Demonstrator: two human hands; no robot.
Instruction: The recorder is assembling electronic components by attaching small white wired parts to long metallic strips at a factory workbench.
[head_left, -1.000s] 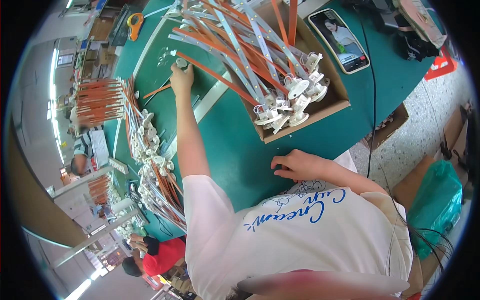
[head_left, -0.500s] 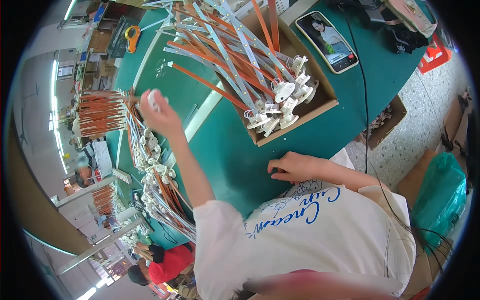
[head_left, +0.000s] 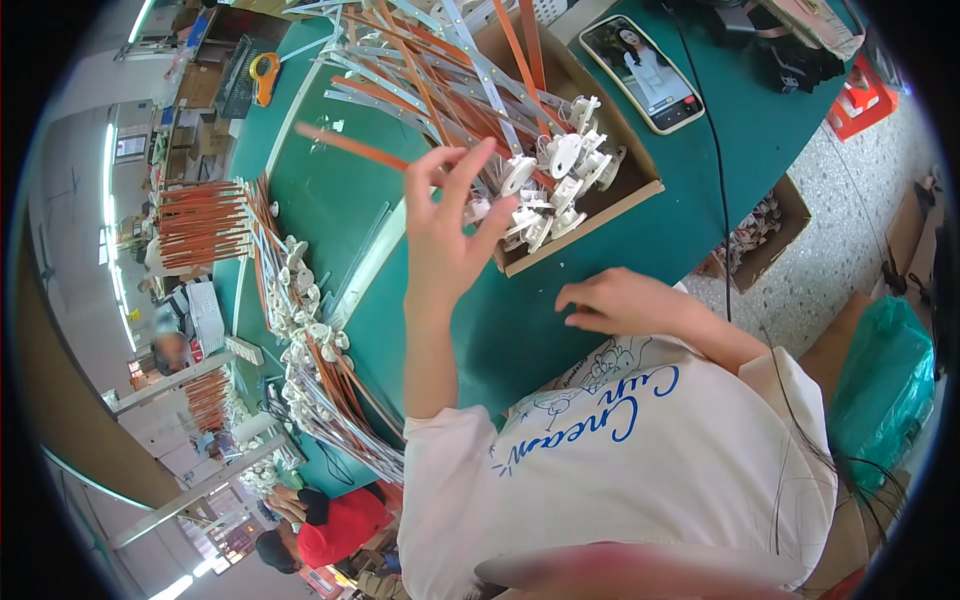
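My left hand (head_left: 445,225) is at the near left corner of a cardboard box (head_left: 590,228). Its thumb and fingers bend around the white end piece of an orange strip (head_left: 355,148), whose blurred far end points left over the table; the fingers partly hide the grip. Inside the box lie many orange and pale strips (head_left: 462,90) with white round plastic ends (head_left: 565,155), crossing in a loose heap. My right hand (head_left: 620,303) rests near the table's front edge, fingers loosely bent, a gap between thumb and forefinger, nothing visible in it.
More strips with white ends (head_left: 300,300) are piled along the left. A phone (head_left: 642,75) lies right of the box, with a black cable (head_left: 715,150) beside it. An orange tape dispenser (head_left: 264,78) sits far left. Another person in red (head_left: 340,527) works at lower left.
My left hand has come right from the left-hand pile to the box. The orange strip's far end has shifted left. My right hand has barely moved.
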